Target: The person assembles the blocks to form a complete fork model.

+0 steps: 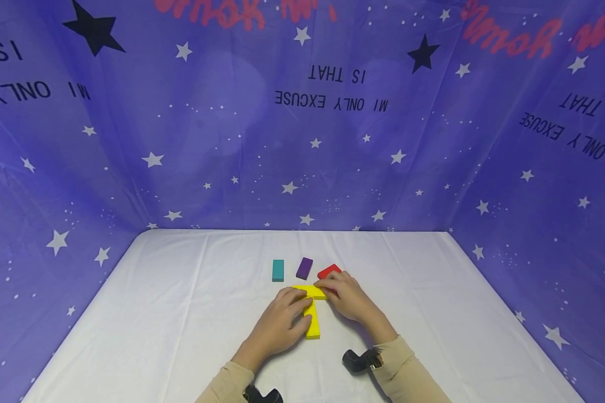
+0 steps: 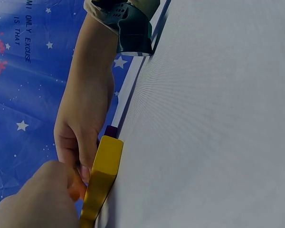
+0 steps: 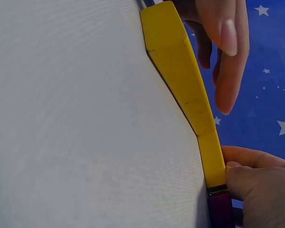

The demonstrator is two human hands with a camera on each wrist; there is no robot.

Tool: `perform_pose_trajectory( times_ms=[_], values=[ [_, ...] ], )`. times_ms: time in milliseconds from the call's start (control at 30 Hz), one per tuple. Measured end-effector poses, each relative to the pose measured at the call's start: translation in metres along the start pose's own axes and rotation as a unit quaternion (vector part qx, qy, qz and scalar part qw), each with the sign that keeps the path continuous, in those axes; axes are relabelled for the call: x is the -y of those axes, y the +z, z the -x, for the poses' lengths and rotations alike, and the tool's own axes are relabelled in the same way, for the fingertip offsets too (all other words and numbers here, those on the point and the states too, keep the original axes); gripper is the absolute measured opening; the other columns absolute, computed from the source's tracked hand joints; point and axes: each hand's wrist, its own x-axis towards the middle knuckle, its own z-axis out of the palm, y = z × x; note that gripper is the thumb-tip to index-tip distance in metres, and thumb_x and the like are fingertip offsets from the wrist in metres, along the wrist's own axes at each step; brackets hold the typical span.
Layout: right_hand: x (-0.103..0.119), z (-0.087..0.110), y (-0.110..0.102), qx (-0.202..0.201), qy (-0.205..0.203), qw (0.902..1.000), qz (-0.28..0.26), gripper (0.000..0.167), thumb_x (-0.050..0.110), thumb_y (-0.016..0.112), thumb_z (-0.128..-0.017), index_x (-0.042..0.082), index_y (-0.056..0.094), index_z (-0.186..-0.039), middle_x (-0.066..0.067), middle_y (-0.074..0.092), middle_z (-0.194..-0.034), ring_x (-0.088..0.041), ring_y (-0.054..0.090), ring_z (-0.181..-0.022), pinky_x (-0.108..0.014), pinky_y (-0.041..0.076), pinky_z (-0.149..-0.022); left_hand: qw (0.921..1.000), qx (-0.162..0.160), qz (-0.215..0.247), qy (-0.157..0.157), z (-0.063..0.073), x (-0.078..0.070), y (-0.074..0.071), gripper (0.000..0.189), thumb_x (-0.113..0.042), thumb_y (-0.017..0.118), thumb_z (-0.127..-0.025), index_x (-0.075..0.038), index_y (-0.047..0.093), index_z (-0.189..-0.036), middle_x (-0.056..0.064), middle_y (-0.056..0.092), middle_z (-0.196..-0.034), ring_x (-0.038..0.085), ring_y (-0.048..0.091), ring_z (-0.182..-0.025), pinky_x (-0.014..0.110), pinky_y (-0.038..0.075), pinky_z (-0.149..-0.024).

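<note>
Two yellow blocks form a T on the white cloth: a crosswise block [image 1: 308, 291] and a lengthwise block [image 1: 313, 327] running toward me. My left hand [image 1: 288, 319] lies over the lengthwise block, fingers fairly straight and touching it, thumb along its left side. My right hand [image 1: 347, 296] pinches the right end of the crosswise block. In the right wrist view the yellow blocks [image 3: 180, 71] run edge-on, with the left hand's fingers [image 3: 228, 42] beside them and my right hand [image 3: 261, 190] at the far end. The left wrist view shows a yellow block [image 2: 104, 171] between both hands.
Behind the T lie a teal block [image 1: 278, 270], a purple block [image 1: 304, 268] and a red block [image 1: 329, 271], the red one partly hidden by my right fingers. The white table [image 1: 181, 313] is walled by blue star-printed cloth [image 1: 302, 140] on three sides.
</note>
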Motion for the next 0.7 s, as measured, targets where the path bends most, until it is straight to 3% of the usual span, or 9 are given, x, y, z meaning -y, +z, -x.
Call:
perform_pose_trajectory(
  times_ms=[167,333,700],
  values=[
    [0.0004,0.0006,0.0000,0.003,0.004,1.0000,0.000,0.025,0.020,0.063,-0.097,0.029,0.071,-0.118,0.007,0.063,-0.107,-0.012,0.049,-0.098,-0.037,0.045,-0.091,0.9996,-0.011,-0.016,-0.022,-0.0009,0.0008,0.0006,0.042,-0.039,0.060,-0.094,-0.016,0.067,-0.128,0.002,0.061,-0.135,0.020,0.049,-0.131,0.040,0.043,-0.113],
    [0.0008,0.0004,-0.0003,0.006,0.007,1.0000,0.002,0.025,0.020,0.063,-0.097,0.029,0.071,-0.119,0.005,0.064,-0.113,-0.014,0.050,-0.100,-0.038,0.046,-0.093,0.9985,0.001,-0.028,-0.047,-0.0009,0.0005,0.0006,0.050,-0.048,0.059,-0.093,-0.019,0.064,-0.132,0.001,0.056,-0.141,0.021,0.046,-0.136,0.044,0.041,-0.115],
    [0.0002,0.0002,-0.0005,0.004,0.000,1.0000,0.004,0.026,0.019,0.063,-0.097,0.029,0.071,-0.120,0.005,0.065,-0.113,-0.015,0.051,-0.102,-0.039,0.046,-0.094,0.9991,0.005,-0.029,-0.030,-0.0007,0.0033,0.0033,0.051,-0.052,0.061,-0.090,-0.021,0.066,-0.130,0.000,0.058,-0.140,0.022,0.046,-0.136,0.043,0.041,-0.115]
  ],
)
